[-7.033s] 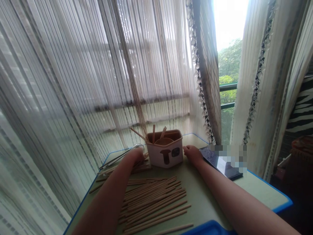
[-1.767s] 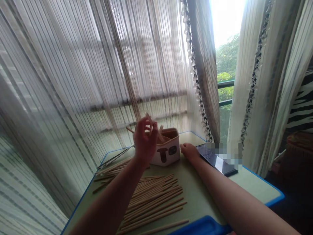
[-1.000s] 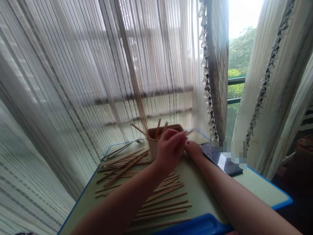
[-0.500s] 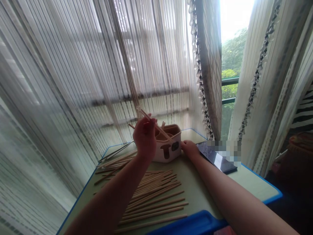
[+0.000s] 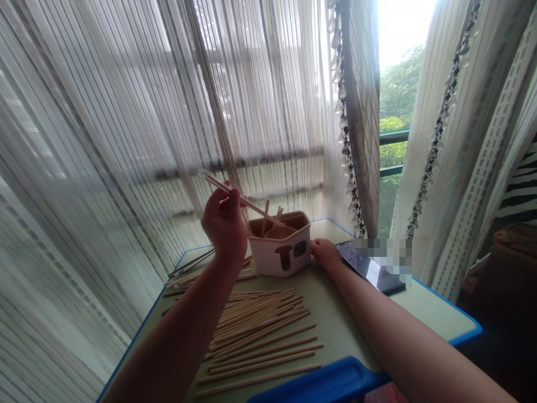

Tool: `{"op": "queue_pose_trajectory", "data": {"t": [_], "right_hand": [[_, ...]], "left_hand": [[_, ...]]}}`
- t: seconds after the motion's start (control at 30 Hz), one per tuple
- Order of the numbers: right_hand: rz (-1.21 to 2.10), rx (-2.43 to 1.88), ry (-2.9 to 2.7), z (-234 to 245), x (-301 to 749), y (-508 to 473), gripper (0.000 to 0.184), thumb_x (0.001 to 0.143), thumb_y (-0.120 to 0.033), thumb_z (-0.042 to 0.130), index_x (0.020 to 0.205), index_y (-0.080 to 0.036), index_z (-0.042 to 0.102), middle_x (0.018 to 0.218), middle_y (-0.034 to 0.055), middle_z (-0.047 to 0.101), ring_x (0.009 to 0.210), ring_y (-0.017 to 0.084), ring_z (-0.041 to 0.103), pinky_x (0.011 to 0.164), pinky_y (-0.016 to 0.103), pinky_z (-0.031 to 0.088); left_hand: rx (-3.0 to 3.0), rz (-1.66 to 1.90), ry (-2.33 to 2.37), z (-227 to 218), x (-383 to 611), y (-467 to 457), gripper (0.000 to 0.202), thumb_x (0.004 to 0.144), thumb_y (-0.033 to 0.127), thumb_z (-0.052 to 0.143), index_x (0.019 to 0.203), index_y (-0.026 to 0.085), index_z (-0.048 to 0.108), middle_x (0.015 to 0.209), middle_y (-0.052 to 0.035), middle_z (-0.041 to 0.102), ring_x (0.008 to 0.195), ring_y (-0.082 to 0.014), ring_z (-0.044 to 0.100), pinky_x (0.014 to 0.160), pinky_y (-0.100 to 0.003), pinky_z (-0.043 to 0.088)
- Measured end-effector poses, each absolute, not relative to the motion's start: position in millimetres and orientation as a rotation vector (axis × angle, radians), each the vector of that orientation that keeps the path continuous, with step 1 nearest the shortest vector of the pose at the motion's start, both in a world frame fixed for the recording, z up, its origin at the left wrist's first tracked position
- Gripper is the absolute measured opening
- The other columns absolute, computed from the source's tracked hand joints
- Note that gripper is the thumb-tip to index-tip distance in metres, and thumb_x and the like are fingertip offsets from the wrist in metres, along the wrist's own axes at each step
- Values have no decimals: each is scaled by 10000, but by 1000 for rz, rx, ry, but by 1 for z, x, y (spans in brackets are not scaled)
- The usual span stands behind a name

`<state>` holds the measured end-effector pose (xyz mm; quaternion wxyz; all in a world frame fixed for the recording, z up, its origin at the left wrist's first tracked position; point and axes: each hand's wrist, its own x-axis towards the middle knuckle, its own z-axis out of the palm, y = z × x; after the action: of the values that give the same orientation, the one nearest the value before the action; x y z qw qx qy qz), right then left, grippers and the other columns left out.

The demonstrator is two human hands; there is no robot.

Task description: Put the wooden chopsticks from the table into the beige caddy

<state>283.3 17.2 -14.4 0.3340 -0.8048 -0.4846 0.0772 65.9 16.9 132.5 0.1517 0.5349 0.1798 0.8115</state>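
Note:
My left hand (image 5: 224, 221) is closed on a pair of wrapped chopsticks (image 5: 255, 209), held aslant. Clear wrapping shows at their upper left end, and their lower end reaches over the open caddy (image 5: 280, 257). The caddy is white outside with a tan rim and has dark shapes on its front. Inside it lean a few sticks (image 5: 265, 217) and a rounded tan shape that I cannot make out. At the caddy's right side rests my right hand (image 5: 325, 254), fingers curled against its wall and partly hidden.
Many loose wooden chopsticks (image 5: 262, 340) lie across the pale, blue-edged table (image 5: 335, 330). More sticks, some wrapped, lie at the left under my forearm. A phone (image 5: 373, 268) lies right of the caddy. Before me, striped curtains (image 5: 268, 101) hang close behind the table.
My left hand has moved left with the wrapped chopsticks, away from the caddy's front, uncovering its left side and a stick standing inside. My right hand stays at the caddy's side.

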Motion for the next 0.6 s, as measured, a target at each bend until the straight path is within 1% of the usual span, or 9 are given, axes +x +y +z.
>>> {"op": "queue_pose_trajectory", "data": {"t": [0.17, 0.23, 0.33, 0.5, 0.6], "right_hand": [[221, -2115, -1266, -13, 284, 18, 402, 814, -405, 360, 746, -171, 679, 817, 81, 672, 695, 154, 556, 534, 237, 278], [222, -2116, -1267, -14, 284, 18, 405, 815, -404, 356, 761, -175, 685, 828, 80, 673, 707, 157, 558, 545, 236, 288], [223, -2114, -1263, -14, 284, 18, 408, 815, -408, 350, 756, -180, 683, 814, 76, 670, 696, 160, 554, 547, 241, 289], [215, -2107, -1271, -12, 283, 16, 420, 819, -431, 352, 756, -171, 677, 820, 80, 670, 698, 157, 554, 539, 239, 280], [218, -2124, -1263, -12, 283, 16, 416, 821, -417, 354, 763, -166, 680, 828, 80, 671, 710, 155, 561, 539, 234, 282]], "left_hand": [[1595, 2326, 553, 132, 67, 15, 242, 806, 375, 582, 945, 178, 603, 966, -39, 662, 659, -94, 631, 616, -230, 535], [1642, 2311, 562, 130, 68, 16, 234, 809, 371, 580, 942, 181, 610, 977, -42, 660, 665, -94, 630, 627, -231, 534], [1751, 2232, 597, 124, 70, 19, 255, 797, 373, 594, 960, 180, 631, 916, -41, 665, 657, -98, 624, 618, -231, 529], [2049, 1928, 711, 111, 75, 31, 217, 761, 369, 624, 840, 172, 671, 776, -24, 657, 619, -104, 607, 569, -212, 491], [2194, 1856, 831, 107, 75, 35, 188, 748, 329, 629, 852, 177, 666, 710, -7, 642, 583, -101, 573, 560, -213, 456]]}}
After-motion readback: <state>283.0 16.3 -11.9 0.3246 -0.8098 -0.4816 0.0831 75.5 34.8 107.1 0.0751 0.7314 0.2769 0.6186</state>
